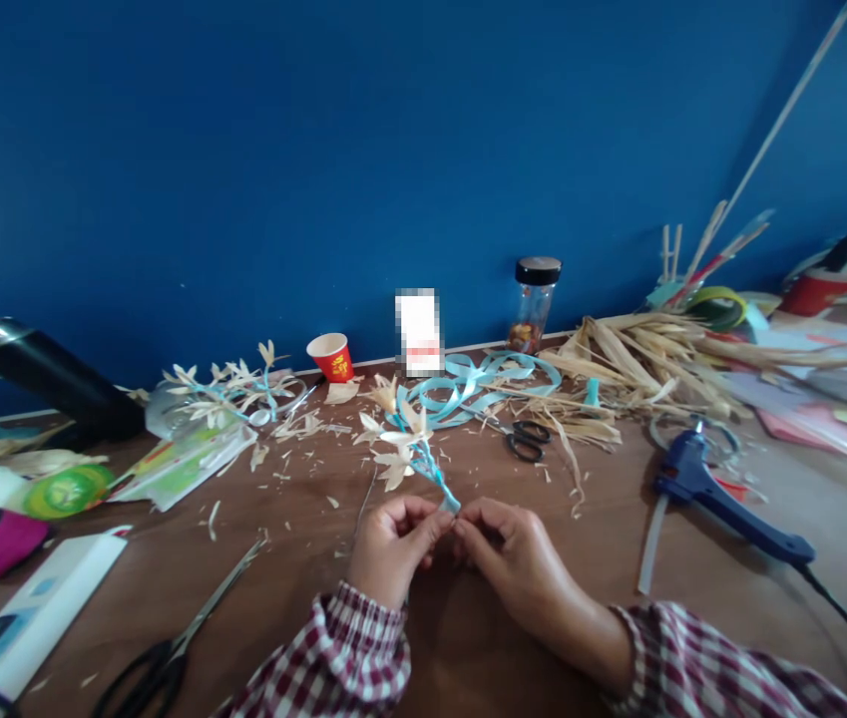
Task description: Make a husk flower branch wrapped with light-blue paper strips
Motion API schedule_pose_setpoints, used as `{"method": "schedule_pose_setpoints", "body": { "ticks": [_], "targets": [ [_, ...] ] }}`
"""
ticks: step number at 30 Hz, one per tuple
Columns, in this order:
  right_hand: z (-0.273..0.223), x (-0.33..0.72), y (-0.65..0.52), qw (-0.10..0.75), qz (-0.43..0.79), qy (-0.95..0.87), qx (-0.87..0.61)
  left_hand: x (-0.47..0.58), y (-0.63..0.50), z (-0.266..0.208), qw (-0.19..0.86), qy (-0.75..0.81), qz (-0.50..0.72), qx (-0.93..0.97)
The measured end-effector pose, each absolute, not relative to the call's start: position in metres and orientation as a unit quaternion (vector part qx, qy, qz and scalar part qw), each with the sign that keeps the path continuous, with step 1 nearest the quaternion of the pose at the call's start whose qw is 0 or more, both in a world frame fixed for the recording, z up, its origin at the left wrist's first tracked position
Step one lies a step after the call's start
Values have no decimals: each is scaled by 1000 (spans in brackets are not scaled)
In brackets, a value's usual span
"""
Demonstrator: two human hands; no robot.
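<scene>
My left hand (400, 543) pinches the lower end of a small spray of pale, dried husk flowers (402, 454), whose stem is wrapped in light blue ribbon. Touching that same wrapped end, my right hand (513, 548) has thumb and forefinger pressed together at the stem tip, apparently on the ribbon's end. The flower heads point away from me, tilted to the left. Beyond them lies a loose coil of light blue ribbon (460, 389). Small black-handled scissors (526, 439) rest beside the coil, and larger scissors (176, 648) lie at the front left.
A blue glue gun (722, 499) with its cord is at right. Dried corn husks (618, 369) pile behind it, near a lidded jar (534, 304). A red paper cup (331, 357), finished flower sprays (232, 389), a dark bottle (56, 374) and a power strip (56, 608) stand or lie leftward.
</scene>
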State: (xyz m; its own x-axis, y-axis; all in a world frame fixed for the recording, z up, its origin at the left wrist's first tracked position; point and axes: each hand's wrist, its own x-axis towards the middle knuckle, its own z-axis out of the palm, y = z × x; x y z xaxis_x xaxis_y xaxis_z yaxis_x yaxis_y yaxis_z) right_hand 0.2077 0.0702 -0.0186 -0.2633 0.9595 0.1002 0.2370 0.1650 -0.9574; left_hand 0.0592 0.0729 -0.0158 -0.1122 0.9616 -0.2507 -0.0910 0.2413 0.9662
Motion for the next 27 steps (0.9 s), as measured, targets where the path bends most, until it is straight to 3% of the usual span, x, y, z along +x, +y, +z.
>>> {"method": "schedule_pose_setpoints", "body": {
  "ticks": [14,27],
  "targets": [
    [-20,207,69,449,455,-622,-451,61,75,-6,673,512,440,302],
    [-27,198,67,479,621,-483,-389,64,76,-8,743,443,440,239]
  ]
}}
